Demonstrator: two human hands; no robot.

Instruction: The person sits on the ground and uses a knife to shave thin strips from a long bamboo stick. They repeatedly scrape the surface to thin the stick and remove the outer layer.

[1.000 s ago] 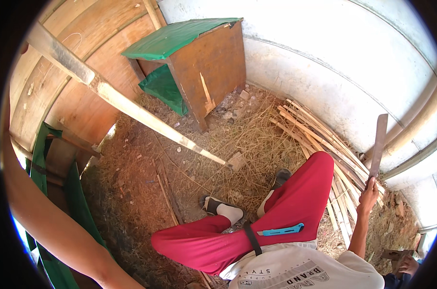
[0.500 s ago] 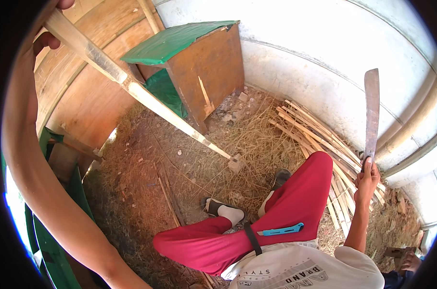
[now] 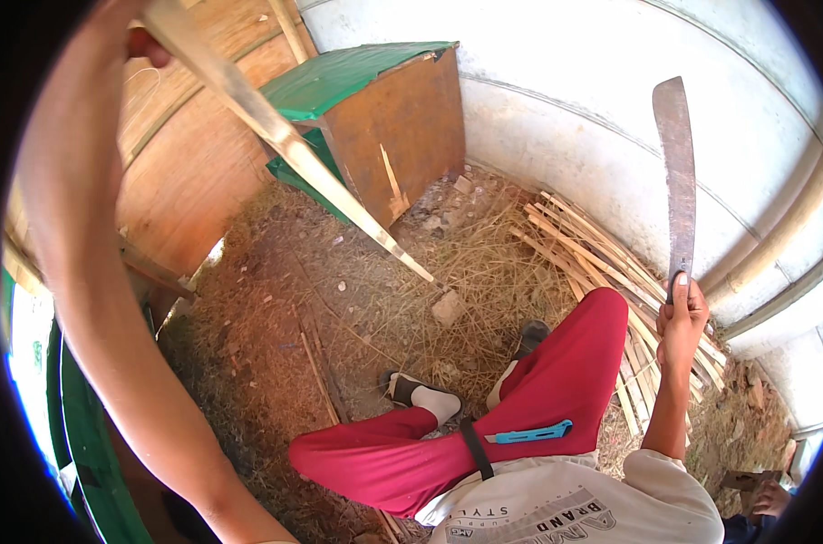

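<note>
Your right hand [image 3: 682, 319] is closed around the handle of a machete [image 3: 676, 172], whose long, rust-dark blade stands nearly upright in front of the white wall [image 3: 556, 118]. Your left hand [image 3: 144, 41], raised at the upper left rim of the view, holds the upper end of a long wooden slat [image 3: 294, 150]; its fingers are largely cut off by the rim, so you cannot tell how fully they wrap it. The slat runs diagonally down to the right, its lower tip close to a small pale block [image 3: 448, 306] on the straw-covered floor [image 3: 275, 344]. Behind the slat stands a brown wooden box with a green lid [image 3: 375, 118]. Below the machete, a loose pile of split wooden strips [image 3: 593, 254] lies along the foot of the wall. Your legs, in red trousers [image 3: 556, 390], are bent across the lower middle, and a blue flat tool [image 3: 529, 434] is tucked at the waist, beside a black strap [image 3: 475, 449].
</note>
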